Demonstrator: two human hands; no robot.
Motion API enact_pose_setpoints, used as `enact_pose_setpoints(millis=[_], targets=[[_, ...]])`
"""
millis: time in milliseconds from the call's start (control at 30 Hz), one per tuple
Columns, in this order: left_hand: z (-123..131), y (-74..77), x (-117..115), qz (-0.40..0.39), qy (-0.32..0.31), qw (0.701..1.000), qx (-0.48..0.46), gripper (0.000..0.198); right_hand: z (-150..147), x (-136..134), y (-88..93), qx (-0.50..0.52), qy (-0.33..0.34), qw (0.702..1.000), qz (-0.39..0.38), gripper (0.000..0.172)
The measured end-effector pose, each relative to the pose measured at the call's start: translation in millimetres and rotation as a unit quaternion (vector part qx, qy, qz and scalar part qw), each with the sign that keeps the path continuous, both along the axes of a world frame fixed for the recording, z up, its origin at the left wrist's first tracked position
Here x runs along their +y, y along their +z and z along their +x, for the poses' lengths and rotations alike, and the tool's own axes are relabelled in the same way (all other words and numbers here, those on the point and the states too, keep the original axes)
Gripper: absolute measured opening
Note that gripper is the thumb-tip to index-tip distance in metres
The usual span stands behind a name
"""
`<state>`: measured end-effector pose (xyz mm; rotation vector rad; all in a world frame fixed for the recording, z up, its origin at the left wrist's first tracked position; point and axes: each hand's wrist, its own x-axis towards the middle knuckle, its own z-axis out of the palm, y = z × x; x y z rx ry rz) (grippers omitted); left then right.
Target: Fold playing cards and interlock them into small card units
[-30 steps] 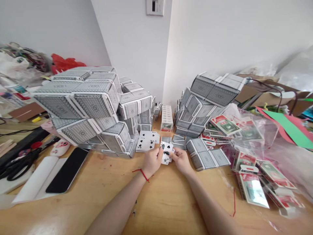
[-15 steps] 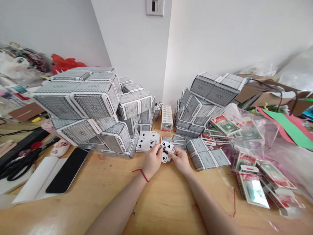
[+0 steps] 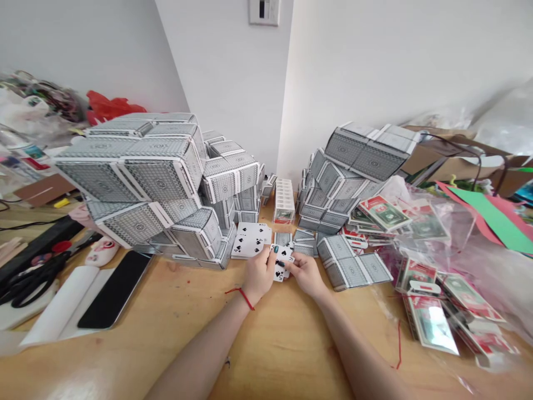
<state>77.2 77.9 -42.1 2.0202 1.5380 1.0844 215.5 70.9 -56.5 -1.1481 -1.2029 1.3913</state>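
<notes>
My left hand (image 3: pixel 258 273) and my right hand (image 3: pixel 306 273) meet over the wooden table (image 3: pixel 275 344), both pinching a small stack of face-up spade playing cards (image 3: pixel 282 260). A red string circles my left wrist. Just beyond my left hand lies a fanned pile of face-up spade cards (image 3: pixel 251 240). A few grey-backed cards (image 3: pixel 303 242) lie behind my right hand.
Big structures of folded grey-backed cards rise at the left (image 3: pixel 154 183) and at the right (image 3: pixel 353 166). A black phone (image 3: pixel 114 289) on a white sheet and black scissors (image 3: pixel 29 280) lie left. Packaged card decks (image 3: pixel 428 311) in clear plastic crowd the right.
The held cards and both hands shifted slightly left and toward the fanned pile; my fingers have regripped the stack a little.
</notes>
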Motion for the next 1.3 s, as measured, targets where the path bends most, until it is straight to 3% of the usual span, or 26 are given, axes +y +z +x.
enact_pose_setpoints(millis=[200,467,967,1167,1300], targets=[[1,-1.2,4,0.007,0.015,1.000,-0.001,0.034,-2,1,0.8,0.006,-0.027,1.000,-0.003,0.027],[3,0.1,-1,-0.007,-0.042,0.999,0.000,0.025,5,7,-0.6,0.036,-0.151,0.988,0.021,0.028],[3,-11.1,0,0.014,-0.012,0.999,0.040,0.028,5,6,9.3,0.065,-0.110,0.992,-0.015,0.028],[-1,-2.5,3,-0.001,-0.032,0.999,0.028,0.032,5,7,5.1,0.047,-0.123,0.991,-0.004,0.026],[-2,5.3,3,0.018,-0.054,0.998,-0.023,0.020,6,8,2.6,0.009,-0.119,0.993,0.010,0.026]])
